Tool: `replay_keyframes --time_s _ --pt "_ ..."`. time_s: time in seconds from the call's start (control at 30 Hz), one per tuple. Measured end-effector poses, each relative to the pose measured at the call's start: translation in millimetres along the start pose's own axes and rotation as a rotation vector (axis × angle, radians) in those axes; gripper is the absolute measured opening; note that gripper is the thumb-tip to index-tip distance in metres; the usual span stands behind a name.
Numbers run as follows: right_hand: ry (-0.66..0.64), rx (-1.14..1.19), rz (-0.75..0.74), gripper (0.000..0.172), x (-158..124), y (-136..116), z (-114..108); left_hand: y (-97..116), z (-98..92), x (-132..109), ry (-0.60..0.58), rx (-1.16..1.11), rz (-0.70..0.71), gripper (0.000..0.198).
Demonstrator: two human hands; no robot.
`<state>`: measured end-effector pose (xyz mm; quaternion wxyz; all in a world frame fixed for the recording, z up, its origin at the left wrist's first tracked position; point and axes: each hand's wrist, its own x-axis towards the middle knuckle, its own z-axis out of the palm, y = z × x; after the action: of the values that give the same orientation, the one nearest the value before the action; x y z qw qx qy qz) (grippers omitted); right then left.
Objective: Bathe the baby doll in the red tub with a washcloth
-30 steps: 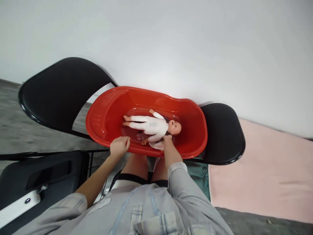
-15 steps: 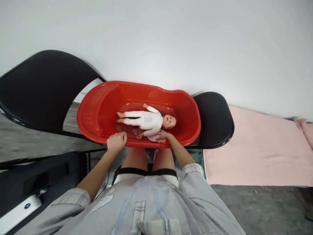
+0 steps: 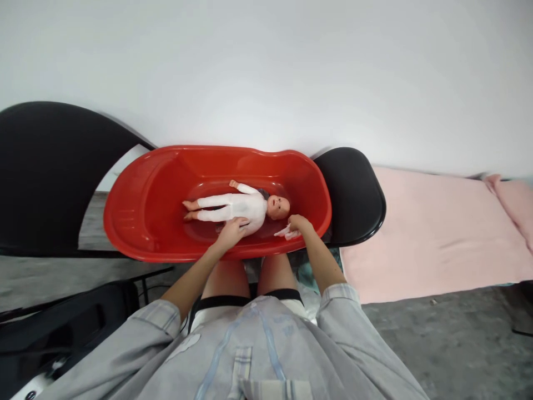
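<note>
A doll (image 3: 250, 206) with white cloth body and limbs lies face up in a red baby bathtub (image 3: 129, 228), its bare feet to the left and its head to the right. My left hand (image 3: 233, 232) is closed over the doll's near arm, whose hand is hidden beneath mine. By the tub's near right side, close to the doll's head, my right hand (image 3: 298, 223) pinches a small pale pink, crumpled cloth (image 3: 287, 232). Part of that cloth hangs against the tub's inside.
Black chairs (image 3: 45, 178) support the tub, and another black seat (image 3: 353, 194) shows at its right end. Further right lies a pink cloth-covered surface (image 3: 428, 233). A white wall (image 3: 266, 72) rises behind. A black chair (image 3: 66, 328) holding a white device (image 3: 37, 386) stands at lower left.
My left hand has gone from the tub's near rim to the doll's arm. My right hand has moved right, now gripping the cloth it rested on beside the doll. The view has shifted slightly.
</note>
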<state>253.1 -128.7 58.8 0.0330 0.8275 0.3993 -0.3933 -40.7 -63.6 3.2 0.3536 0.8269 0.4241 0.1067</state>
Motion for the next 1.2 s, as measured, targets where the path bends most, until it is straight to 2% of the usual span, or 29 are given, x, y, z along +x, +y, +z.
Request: replay_keyframes --time_s 0.07,0.2,0.27,0.33,0.5,0.57,0.67,0.77,0.87,1.03,1.13,1.2 --pt "0.099 -0.063 0.026 0.016 3 6 -15 16 19.7 29 -0.008 -0.016 0.038 0.045" --pt "0.328 -0.110 -0.030 0.043 12 10 -29 42 45.7 77 0.048 -0.076 0.138 0.044" --pt "0.359 -0.063 -0.109 0.044 19 9 -30 49 54.5 96 0.053 -0.114 0.172 0.044" --pt "0.357 0.016 -0.181 0.046 29 6 -27 52 63.2 111 0.062 -0.143 0.156 0.053" --pt "0.370 0.172 -0.316 0.075 56 -4 -18 47 85.3 141 0.022 -0.185 0.065 0.087" --pt "0.355 0.213 -0.335 0.073 66 -6 -16 41 91.7 145 0.003 -0.195 0.071 0.089" --pt "0.317 0.277 -0.370 0.053 80 -9 -16 34 96.4 144 -0.003 -0.200 0.075 0.088" --pt "0.275 0.370 -0.425 0.039 94 -12 -16 32 96.3 139 -0.019 -0.190 0.068 0.089" --pt "0.220 0.501 -0.402 0.031 107 -16 -15 35 93.6 134 -0.018 -0.184 0.099 0.089" --pt "0.184 0.734 -0.225 0.029 123 -16 -13 40 88.7 131 -0.021 -0.196 0.094 0.088" --pt "0.139 0.761 -0.120 0.031 123 -10 -12 41 87.7 130 -0.012 -0.222 0.103 0.084" --pt "0.145 0.748 -0.090 0.039 117 -5 -8 41 88.0 129 -0.002 -0.243 0.109 0.081"
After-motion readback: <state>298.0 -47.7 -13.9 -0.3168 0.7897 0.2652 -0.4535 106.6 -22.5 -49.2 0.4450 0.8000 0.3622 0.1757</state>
